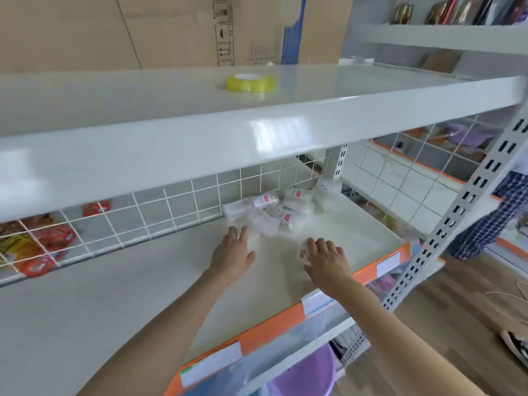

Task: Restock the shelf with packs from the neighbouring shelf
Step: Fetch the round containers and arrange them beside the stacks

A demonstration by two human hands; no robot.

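Observation:
Several clear plastic packs with small red labels [281, 208] lie in a loose heap at the back right of the white shelf [160, 275], against the wire mesh back. My left hand [233, 254] lies flat on the shelf with straight fingers, its fingertips touching the nearest clear pack [261, 225]. My right hand [325, 260] is further right, near the shelf's front, with its fingers curled over a small clear pack [303, 254] that shows at its left edge.
A yellow tape roll [251, 82] sits on the shelf above. Red and orange snack packs [43, 247] lie behind the wire mesh [137, 218] at the left. The shelf's orange front edge [274, 324] carries price labels. A person in checked trousers [491, 221] stands at right. A purple bin [303, 375] sits below.

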